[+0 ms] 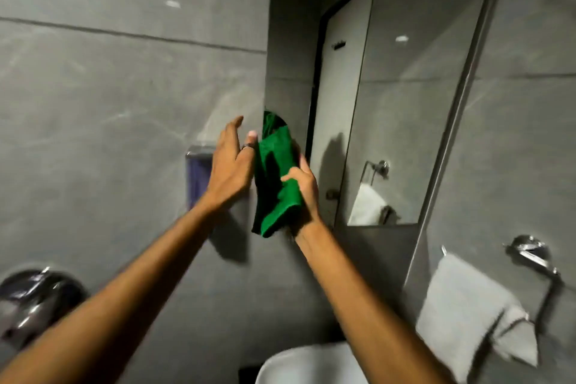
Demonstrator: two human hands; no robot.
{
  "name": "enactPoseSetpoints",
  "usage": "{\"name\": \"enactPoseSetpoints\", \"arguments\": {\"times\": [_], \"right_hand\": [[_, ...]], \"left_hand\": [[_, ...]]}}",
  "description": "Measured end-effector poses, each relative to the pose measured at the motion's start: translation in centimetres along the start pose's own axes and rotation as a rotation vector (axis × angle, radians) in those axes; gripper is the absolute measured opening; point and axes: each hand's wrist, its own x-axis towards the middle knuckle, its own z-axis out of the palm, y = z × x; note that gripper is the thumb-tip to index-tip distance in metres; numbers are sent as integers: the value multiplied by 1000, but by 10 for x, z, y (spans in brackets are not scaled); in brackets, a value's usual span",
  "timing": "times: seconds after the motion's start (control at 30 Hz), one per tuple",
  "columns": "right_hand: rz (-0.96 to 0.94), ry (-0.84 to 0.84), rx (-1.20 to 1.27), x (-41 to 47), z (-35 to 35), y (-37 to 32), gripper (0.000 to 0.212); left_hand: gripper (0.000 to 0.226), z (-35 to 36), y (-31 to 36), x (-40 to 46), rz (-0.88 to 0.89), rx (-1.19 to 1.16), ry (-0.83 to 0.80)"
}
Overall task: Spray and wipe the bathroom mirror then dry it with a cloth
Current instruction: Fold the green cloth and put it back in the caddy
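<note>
Both hands up at frame centre. Right hand (pixel 304 185) clamped on green cloth (pixel 276 184), which hangs long-axis vertical. Left hand (pixel 232 162) spread wide, fingers loose, touching cloth's left edge, gripping nothing. Mirror (pixel 389 103) fills upper right, tall and narrow, just behind and right of cloth. Right hand nearer glass; likely next move is up and rightward onto it. No spray bottle visible.

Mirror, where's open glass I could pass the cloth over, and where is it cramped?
The mirror is unobstructed across its upper and right parts, between its left edge and the metal strip. The lower left corner is crowded: the right hand grips the green cloth there, with the left hand open beside it.
</note>
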Motion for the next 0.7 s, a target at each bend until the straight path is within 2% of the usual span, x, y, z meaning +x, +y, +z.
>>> {"name": "enactPoseSetpoints", "arguments": {"times": [0.03, 0.07, 0.13, 0.23, 0.27, 0.3, 0.37, 0.47, 0.53, 0.6, 0.7], "right_hand": [[163, 50, 190, -25, -4, 18, 47], [312, 54, 367, -50, -5, 34, 49], [462, 66, 620, -114, 1, 71, 48], [562, 201, 605, -220, 17, 133, 41], [638, 253, 593, -259, 24, 159, 42], [691, 291, 578, -285, 28, 179, 42], [823, 335, 543, -348, 33, 225, 42], [1040, 370, 490, -421, 29, 279, 42], [1159, 341, 453, -461, 31, 311, 49], [1226, 251, 331, -489, 28, 342, 57], [1263, 142, -39, -522, 21, 404, 45]], "left_hand": [[50, -2, -7, -34, -128, -128, 21], [48, -4, -16, -69, -257, -249, 43], [45, -19, -45, -145, -531, -427, 34], [42, -62, -93, -253, -1063, -741, -220], [42, -83, -111, -289, -1238, -851, -277], [42, -97, -129, -312, -1342, -912, -294], [32, -127, -170, -367, -1462, -893, -284], [15, -160, -221, -446, -1534, -677, -335], [16, -177, -253, -500, -1587, -607, -356], [21, -188, -280, -544, -1611, -561, -299], [38, -196, -330, -592, -1601, -439, -204]]}}
